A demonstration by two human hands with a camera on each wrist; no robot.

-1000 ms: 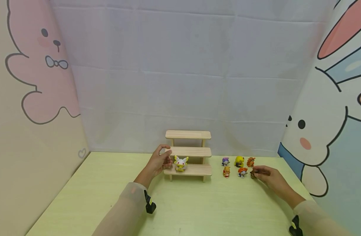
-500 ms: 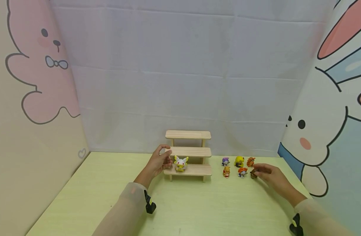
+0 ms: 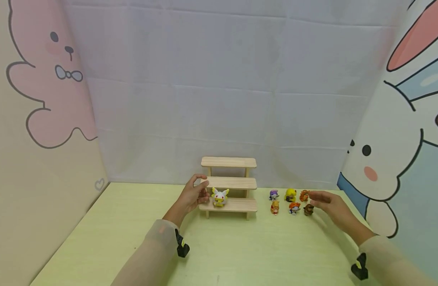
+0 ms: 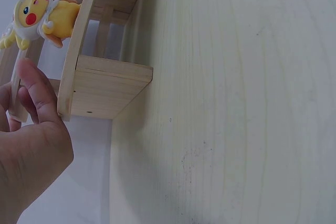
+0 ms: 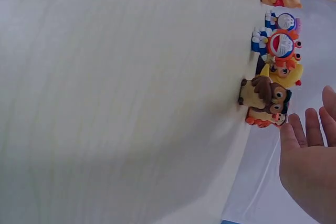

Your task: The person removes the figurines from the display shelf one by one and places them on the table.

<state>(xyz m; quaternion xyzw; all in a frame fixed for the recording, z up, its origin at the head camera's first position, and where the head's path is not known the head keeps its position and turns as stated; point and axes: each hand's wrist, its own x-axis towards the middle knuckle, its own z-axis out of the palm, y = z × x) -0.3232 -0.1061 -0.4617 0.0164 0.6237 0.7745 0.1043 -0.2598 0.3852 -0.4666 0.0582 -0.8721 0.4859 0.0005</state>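
Observation:
A three-tier wooden display stand (image 3: 238, 205) stands against the back cloth. My left hand (image 3: 189, 197) holds the left end of its middle tier, thumb in front and fingers curled behind. On the lowest tier, near that hand, sits a yellow figurine in a white eared hood (image 4: 39, 18). My right hand (image 3: 332, 209) hovers just right of a group of small figurines, fingers relaxed and holding nothing. Closest to it are a brown owl figurine (image 5: 262, 93), upright on the table, and an orange tiger figurine (image 3: 304, 195) behind the owl.
Left of the owl stand an orange-hooded figurine (image 3: 294, 208) and a yellow bear figurine in red (image 3: 274, 207). Behind them are a purple-capped figurine (image 3: 274, 195) and a yellow-clad figurine (image 3: 290, 195). Side walls with cartoon drawings and a white cloth (image 3: 219, 99) bound the table (image 3: 240, 254).
My right hand has let go of the owl figurine and risen slightly away from it, leaving the owl standing. The left hand keeps its place on the stand.

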